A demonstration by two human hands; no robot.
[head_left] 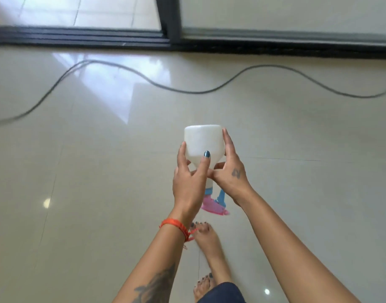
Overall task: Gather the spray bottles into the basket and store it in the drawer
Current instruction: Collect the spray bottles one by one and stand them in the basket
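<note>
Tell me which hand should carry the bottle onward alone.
Left, probably: the left hand wraps the white plastic spray bottle at its neck; the right hand only steadies its side.

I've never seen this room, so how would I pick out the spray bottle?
Start at the dark door track, then come down the tiled floor. The spray bottle is held by both hands: white, base away, with the only pink and blue nozzle.

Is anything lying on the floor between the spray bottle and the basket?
Cannot say: no basket is in view. Both hands, left hand and right hand, hold the spray bottle. A grey cable lies across the floor ahead.
</note>
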